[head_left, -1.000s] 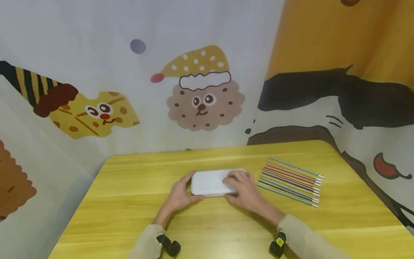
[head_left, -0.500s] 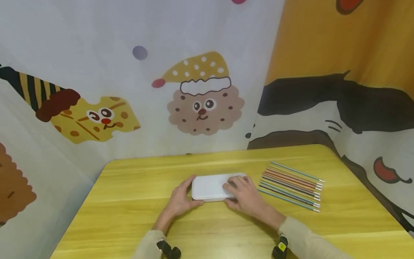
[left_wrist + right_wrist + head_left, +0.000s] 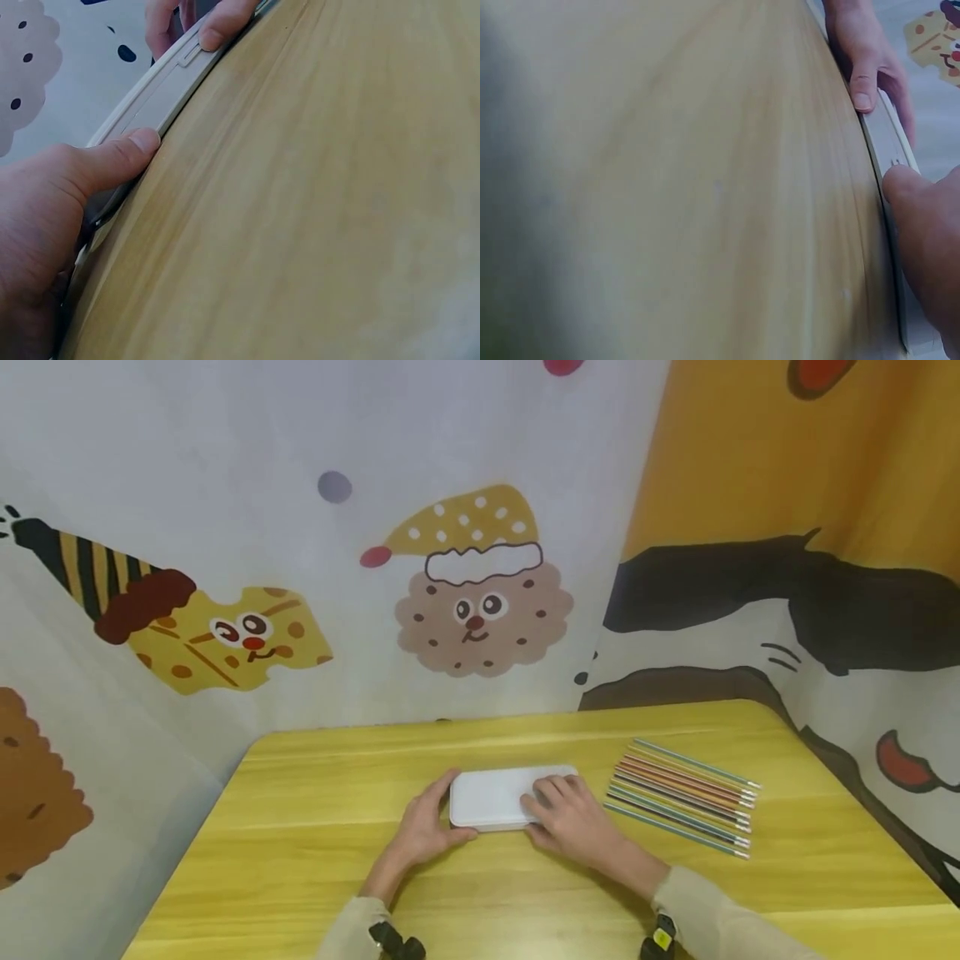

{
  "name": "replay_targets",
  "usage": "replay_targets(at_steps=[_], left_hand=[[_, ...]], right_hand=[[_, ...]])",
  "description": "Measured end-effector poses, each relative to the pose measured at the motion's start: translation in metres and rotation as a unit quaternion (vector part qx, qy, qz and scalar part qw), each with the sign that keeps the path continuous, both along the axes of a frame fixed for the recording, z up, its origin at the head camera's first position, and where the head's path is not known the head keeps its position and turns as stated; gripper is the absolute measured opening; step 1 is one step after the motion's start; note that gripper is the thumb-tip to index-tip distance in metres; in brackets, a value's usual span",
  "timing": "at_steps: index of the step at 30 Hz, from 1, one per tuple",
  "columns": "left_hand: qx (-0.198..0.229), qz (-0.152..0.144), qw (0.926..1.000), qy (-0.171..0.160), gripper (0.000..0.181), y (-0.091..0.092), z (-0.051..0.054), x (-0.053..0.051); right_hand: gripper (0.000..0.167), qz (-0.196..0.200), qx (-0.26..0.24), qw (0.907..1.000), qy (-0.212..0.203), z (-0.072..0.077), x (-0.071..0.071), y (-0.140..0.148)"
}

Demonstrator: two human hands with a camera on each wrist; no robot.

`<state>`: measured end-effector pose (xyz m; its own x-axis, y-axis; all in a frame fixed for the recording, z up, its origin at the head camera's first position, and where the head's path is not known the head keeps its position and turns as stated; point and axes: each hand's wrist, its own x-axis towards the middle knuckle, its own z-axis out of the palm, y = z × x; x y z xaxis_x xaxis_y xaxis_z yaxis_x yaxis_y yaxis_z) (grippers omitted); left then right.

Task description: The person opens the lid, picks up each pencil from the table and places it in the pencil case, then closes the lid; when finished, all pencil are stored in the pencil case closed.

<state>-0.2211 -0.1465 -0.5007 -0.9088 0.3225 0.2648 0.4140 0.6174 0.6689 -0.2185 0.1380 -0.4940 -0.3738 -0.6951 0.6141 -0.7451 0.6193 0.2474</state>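
Backdrop: cartoon-print cloth (image 3: 225, 435), filling the upper half of the head view. Wood-grain table (image 3: 300, 839) across the lower half. Row of thin pencils (image 3: 681, 783), right of centre, pale ends toward the right edge, well apart from both hands. White case (image 3: 487, 797), lower centre, flat on the table; lid looks down, contents not visible. Left hand (image 3: 426, 828), lower centre-left: pinches the case's left end, thumb on the near side, forefinger toward the far corner. Right hand (image 3: 572, 820), lower centre-right: fingers bent over the lid, thumb gripping the near side. Small rectangular detail (image 3: 192, 57), upper part of the left wrist view, beside the right thumb; possibly a catch.

Handling, judged: case stiff, fairly light, smooth enough to slip; best held at both short ends, lid not pressed hard
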Motion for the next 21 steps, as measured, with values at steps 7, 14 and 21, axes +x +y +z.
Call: replay_targets(at_steps=[7,14,21], left_hand=[[-0.004,-0.004,1.0000,-0.002,0.097,-0.001,0.003,0.001],[-0.005,-0.004,1.0000,0.004,0.098,0.000,0.007,-0.006],[-0.004,-0.005,0.9997,-0.022,0.100,0.001,0.003,0.000]], right_hand=[[0.036,0.014,0.039,0.9978,0.051,0.001,-0.005,0.000],[0.033,0.018,0.057,0.9956,0.072,0.007,-0.012,0.001],[0.036,0.021,0.081,0.9933,0.079,0.005,-0.004,0.004]])
